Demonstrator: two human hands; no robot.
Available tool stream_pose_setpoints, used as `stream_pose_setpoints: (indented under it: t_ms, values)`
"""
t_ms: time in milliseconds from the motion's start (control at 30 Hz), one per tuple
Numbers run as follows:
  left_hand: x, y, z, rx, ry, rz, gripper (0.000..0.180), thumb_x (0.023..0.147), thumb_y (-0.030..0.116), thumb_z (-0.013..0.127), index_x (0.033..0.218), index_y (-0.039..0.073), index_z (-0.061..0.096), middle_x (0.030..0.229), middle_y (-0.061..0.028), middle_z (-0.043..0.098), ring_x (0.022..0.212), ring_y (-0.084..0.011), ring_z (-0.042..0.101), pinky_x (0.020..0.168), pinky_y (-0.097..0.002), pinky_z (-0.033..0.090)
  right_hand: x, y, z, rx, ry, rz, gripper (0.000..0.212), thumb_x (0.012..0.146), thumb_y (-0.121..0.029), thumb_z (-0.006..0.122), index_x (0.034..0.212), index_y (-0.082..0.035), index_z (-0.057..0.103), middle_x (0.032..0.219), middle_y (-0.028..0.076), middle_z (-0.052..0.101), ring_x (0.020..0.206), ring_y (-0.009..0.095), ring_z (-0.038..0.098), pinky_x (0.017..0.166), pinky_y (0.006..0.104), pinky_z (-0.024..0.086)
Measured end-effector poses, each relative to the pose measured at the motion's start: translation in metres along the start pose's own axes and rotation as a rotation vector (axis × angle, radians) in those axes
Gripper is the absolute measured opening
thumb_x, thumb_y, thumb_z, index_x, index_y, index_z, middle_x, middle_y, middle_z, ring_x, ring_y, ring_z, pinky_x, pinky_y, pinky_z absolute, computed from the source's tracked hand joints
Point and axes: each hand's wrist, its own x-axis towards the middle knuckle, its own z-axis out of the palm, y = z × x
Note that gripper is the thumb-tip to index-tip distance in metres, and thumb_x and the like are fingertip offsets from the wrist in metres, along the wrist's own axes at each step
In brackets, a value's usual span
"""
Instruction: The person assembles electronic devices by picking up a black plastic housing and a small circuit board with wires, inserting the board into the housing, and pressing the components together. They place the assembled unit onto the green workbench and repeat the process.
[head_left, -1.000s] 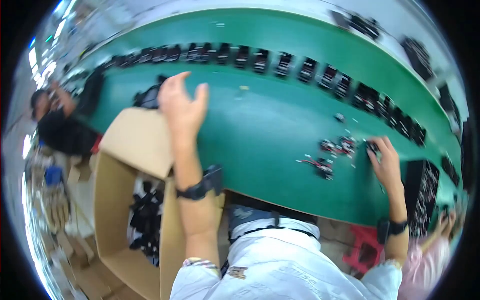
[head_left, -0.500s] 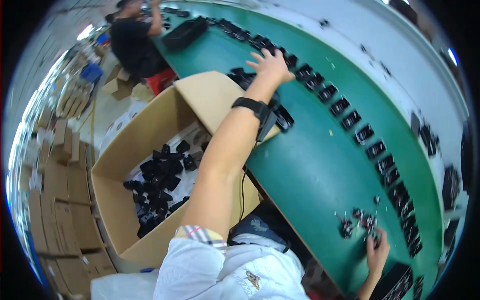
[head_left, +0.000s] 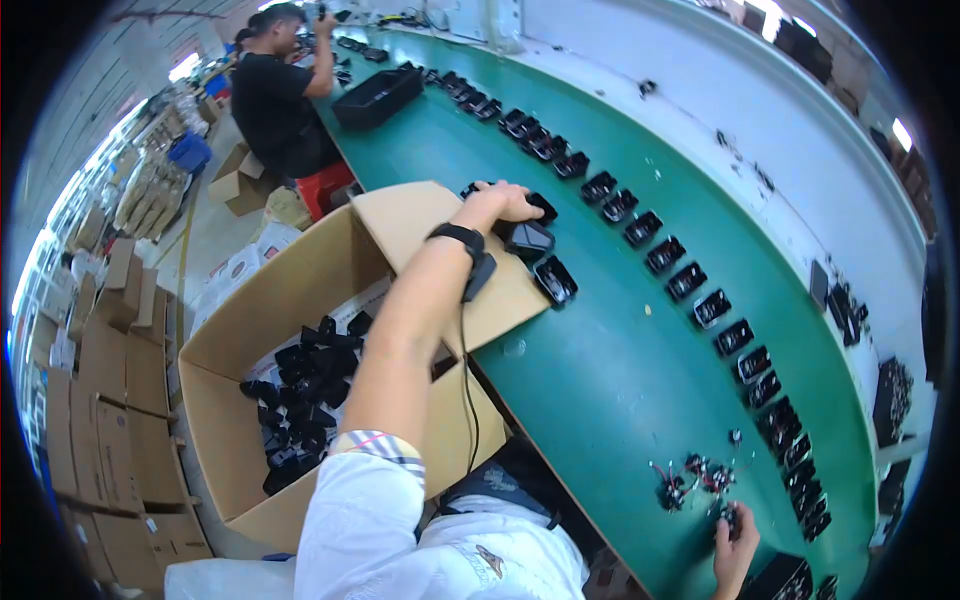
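Observation:
My left hand (head_left: 512, 203) is stretched far out over a small heap of black plastic housings (head_left: 527, 240) beside the carton's raised flap. Its fingers curl down around one black housing (head_left: 541, 207); the fingertips are partly hidden. Low on the right, my right hand (head_left: 738, 540) pinches a small black part (head_left: 726, 512) between thumb and fingers, close to the bench top. Just beyond it lies a cluster of small dark parts with red wires (head_left: 697, 480). Another open black housing (head_left: 556, 281) lies near the flap's corner.
A long curved row of black housings (head_left: 687, 281) runs along the green bench (head_left: 600, 370). At my left stands an open carton (head_left: 225, 440) holding many black pieces (head_left: 305, 390). A black bin (head_left: 378, 98) and a seated co-worker (head_left: 275, 95) are farther off. A cable (head_left: 467, 390) hangs from my left wrist strap.
My left hand, spread in the air before, has come down and back onto the heap of housings, its fingers now curled. My right hand stays by the wired parts.

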Motion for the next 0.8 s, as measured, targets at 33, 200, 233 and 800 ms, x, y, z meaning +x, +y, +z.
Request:
stream_pose_setpoints:
  t_ms: [33,200,233,800]
  values:
    - [-0.01,0.006,-0.003,0.093,0.013,0.056,0.083,0.089,0.072,0.057,0.156,0.023,0.048,0.154,-0.0175,0.052,0.144,-0.037,0.045,0.119,-0.0615,0.027,0.003,0.0,-0.005,-0.068,-0.086,-0.008,0.031,0.093,-0.004,0.061,0.124,0.005,0.061,0.093,0.004,0.059,0.072,0.008,0.052,0.064,0.0243,0.044]
    - [-0.054,0.054,-0.001,0.106,-0.171,0.297,0.079,0.091,0.064,0.061,0.152,0.016,0.051,0.15,-0.0213,0.054,0.136,-0.0401,0.053,0.111,-0.0498,0.045,0.002,-0.012,-0.003,-0.139,-0.058,-0.095,0.038,0.095,-0.002,0.058,0.133,0.002,0.06,0.087,0.004,0.061,0.071,0.009,0.054,0.061,0.025,0.043]
    - [-0.069,0.068,0.001,0.167,-0.196,0.332,0.081,0.091,0.065,0.059,0.154,0.014,0.048,0.152,-0.0221,0.051,0.136,-0.0416,0.052,0.111,-0.05,0.045,0.001,-0.013,-0.003,-0.099,-0.05,-0.083,0.039,0.096,-0.002,0.057,0.135,0.0,0.06,0.084,0.003,0.062,0.069,0.009,0.053,0.06,0.0251,0.043]
    - [-0.177,0.205,0.015,0.359,0.027,0.637,0.04,0.088,0.021,0.061,0.125,0.01,0.069,0.124,-0.0196,0.068,0.114,-0.041,0.065,0.1,-0.0488,0.052,-0.029,-0.055,-0.01,-0.137,0.012,0.089,0.041,0.09,0.0,0.063,0.131,-0.001,0.061,0.117,0.012,0.07,0.068,0.011,0.063,0.064,0.0261,0.053]
